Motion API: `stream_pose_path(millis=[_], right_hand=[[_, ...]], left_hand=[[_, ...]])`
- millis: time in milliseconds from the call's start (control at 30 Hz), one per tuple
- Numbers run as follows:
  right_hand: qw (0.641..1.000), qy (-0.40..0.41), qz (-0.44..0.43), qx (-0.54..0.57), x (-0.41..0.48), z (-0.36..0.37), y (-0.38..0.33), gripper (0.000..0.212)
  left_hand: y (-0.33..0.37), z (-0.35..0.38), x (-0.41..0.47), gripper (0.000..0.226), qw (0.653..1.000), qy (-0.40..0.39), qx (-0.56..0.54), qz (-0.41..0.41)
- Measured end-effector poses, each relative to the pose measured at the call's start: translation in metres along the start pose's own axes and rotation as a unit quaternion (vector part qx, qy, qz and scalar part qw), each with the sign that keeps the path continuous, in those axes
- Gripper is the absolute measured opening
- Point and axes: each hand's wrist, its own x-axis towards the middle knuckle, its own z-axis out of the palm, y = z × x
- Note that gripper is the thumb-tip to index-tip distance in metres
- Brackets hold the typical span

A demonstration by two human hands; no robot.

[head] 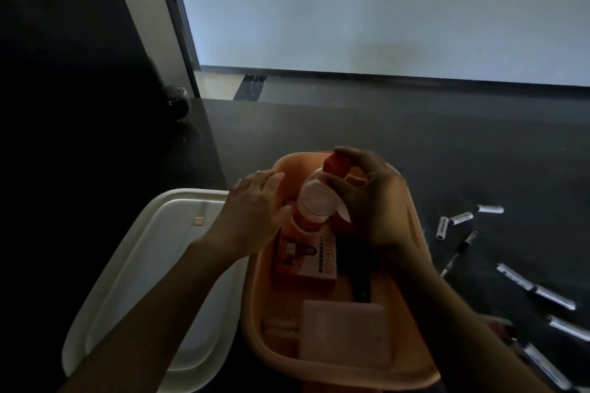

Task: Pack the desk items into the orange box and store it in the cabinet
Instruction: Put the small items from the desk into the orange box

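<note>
Our right hand (376, 201) fingers pinch the bottle (314, 204) by its cap, left hand (255, 210) fingers spread; it could tip inside the orange box (412, 220).

Room was dim. Pale bluish-white wall (367, 6) filled upper centre and right of frame. Dark baseboard (383, 77) ran along its foot. Black panel (64, 57) occupied upper left, edged by pale door frame (153, 9). Strip of light floor (217, 86) showed upper centre-left. Dark glossy desk (383, 131) spanned middle and right.
</note>
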Motion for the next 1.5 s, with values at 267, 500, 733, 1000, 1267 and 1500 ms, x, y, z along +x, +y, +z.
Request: stream_pose_path(millis=[267, 500, 733, 1000, 1267, 1500], right_hand=[[0.98, -0.069, 0.063, 0.178, -0.013, 0.003, -0.004, 0.03], [0.946, -0.23, 0.071, 0.218, -0.026, -0.006, -0.002, 0.035], [0.911, -0.315, 0.201, 0.177, -0.037, 0.01, 0.012, 0.059], [0.903, -0.307, 0.255, 0.162, -0.035, 0.01, 0.024, 0.072], [0.97, -0.16, 0.162, 0.081, -0.03, -0.042, 0.024, 0.047], [0.974, -0.018, 0.195, 0.113, -0.039, -0.134, 0.069, 0.033]], left_hand=[[-0.003, 0.006, 0.005, 0.05, 0.998, 0.01, -0.059, -0.015], [-0.007, 0.015, 0.003, 0.05, 0.979, 0.014, -0.193, -0.059], [-0.007, 0.015, -0.001, 0.052, 0.978, 0.021, -0.2, -0.054], [-0.004, 0.01, -0.001, 0.054, 0.99, 0.001, -0.131, -0.058], [0.028, 0.006, 0.004, 0.057, 1.0, 0.004, -0.021, -0.006], [0.119, 0.019, 0.003, 0.054, 0.995, 0.012, -0.027, 0.092]])
